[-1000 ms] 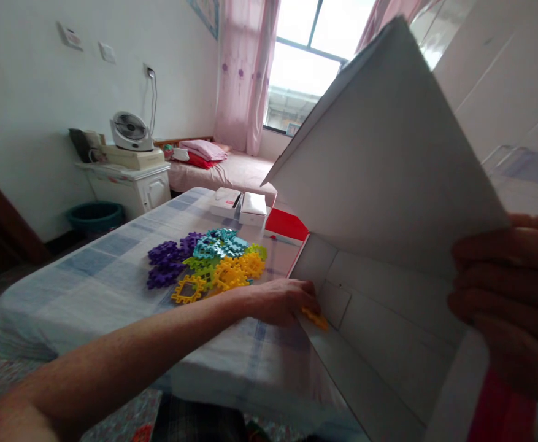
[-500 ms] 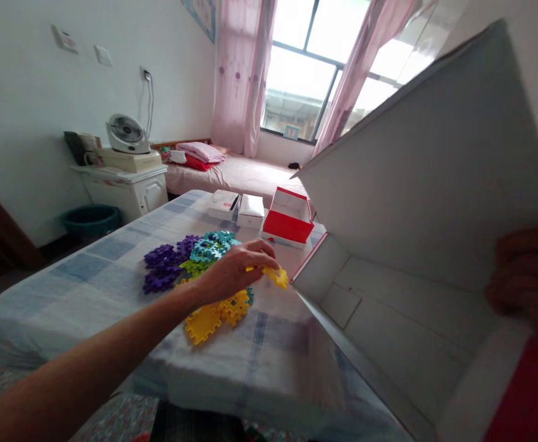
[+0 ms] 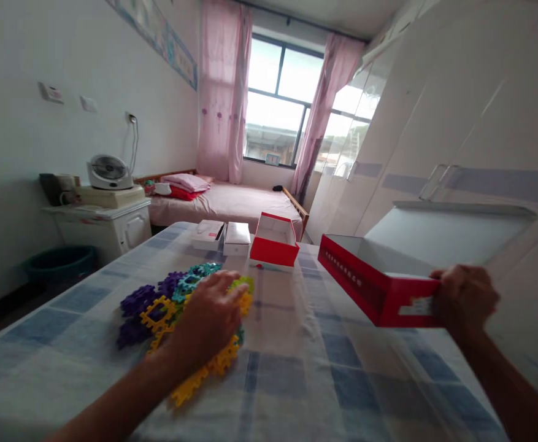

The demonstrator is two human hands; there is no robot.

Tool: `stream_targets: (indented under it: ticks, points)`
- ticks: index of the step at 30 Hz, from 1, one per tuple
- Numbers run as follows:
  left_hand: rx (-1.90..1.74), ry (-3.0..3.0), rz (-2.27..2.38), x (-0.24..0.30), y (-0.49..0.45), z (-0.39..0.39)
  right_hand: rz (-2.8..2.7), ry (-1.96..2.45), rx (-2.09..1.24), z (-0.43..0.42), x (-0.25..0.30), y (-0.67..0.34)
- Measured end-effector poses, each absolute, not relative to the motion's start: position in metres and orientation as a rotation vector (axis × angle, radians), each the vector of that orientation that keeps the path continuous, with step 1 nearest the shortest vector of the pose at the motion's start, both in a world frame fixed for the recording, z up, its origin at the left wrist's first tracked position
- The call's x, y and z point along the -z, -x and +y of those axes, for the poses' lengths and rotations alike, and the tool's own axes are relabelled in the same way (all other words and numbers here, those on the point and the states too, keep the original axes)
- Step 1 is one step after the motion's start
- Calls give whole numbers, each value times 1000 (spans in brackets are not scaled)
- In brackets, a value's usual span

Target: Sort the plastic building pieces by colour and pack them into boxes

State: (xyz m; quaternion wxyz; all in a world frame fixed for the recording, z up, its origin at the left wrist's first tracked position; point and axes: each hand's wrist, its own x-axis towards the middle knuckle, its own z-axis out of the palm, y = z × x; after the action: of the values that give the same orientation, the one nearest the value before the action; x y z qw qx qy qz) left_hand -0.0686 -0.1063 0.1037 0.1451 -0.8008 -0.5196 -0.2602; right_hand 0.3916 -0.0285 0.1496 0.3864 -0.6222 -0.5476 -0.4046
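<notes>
Over a pile of interlocking plastic pieces, my left hand (image 3: 213, 310) reaches with fingers apart and slightly bent; its fingertips are blurred and partly hidden. A lime-green piece (image 3: 245, 282) shows just past the fingers. Purple pieces (image 3: 137, 301) lie left of the hand, turquoise pieces (image 3: 190, 279) behind it, and a yellow square frame piece (image 3: 158, 313) leans on the purple ones. More yellow pieces (image 3: 222, 359) show under the wrist. My right hand (image 3: 466, 301) grips the near corner of a red cardboard box (image 3: 407, 301) with its white-lined lid raised, held tilted above the table's right side.
Another red box (image 3: 275, 252), standing open, sits at the far end of the checked tablecloth (image 3: 278, 380). Two white boxes (image 3: 236, 239) stand beside it. Beyond are a bed (image 3: 232, 199), a cabinet (image 3: 130, 224) with a fan (image 3: 109, 170), and a white wardrobe (image 3: 489, 123) at right.
The box has swung down and away from me, its outside now showing. My left hand has drawn back over the pile; the yellow piece it held no longer shows in its fingers.
</notes>
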Motion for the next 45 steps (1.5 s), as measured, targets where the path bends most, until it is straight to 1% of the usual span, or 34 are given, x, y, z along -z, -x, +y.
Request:
stream_targets:
  ticks: [3, 5, 8, 10, 13, 18, 24, 29, 32, 37, 41, 45]
  points:
    - [779, 2611, -1323, -96, 8, -124, -1364, 1620, 985, 8, -126, -375]
    - [729, 2821, -1198, -81, -22, -127, -1369, 1643, 976, 29, -112, -360]
    - [669, 2968, -1134, -54, -48, -118, -1415, 1677, 964, 54, -95, -337]
    - [643, 2998, -1145, -36, -55, -106, -1492, 1687, 939, 66, -86, -325]
    - [697, 2971, -1171, -14, -57, -91, -1572, 1676, 901, 77, -75, -315]
    - [818, 2917, -1108, 4, -58, -85, -1551, 1699, 843, 95, -63, -305]
    - [833, 2904, -1127, 3, -58, -89, -1537, 1747, 762, 109, -59, -276]
    - [749, 2903, -1152, -10, -49, -99, -1560, 1682, 744, 81, -58, -252]
    - [694, 2889, -1063, -21, -24, -110, -1638, 1591, 762, 48, -49, -254]
    - [587, 2790, -975, -33, 43, -126, -1848, 1498, 689, 3, -28, -283]
    - [513, 2679, -994, -36, 82, -117, -1897, 1522, 681, -5, -13, -300]
    - [445, 2610, -963, -40, 96, -99, -1937, 1552, 641, 0, -2, -299]
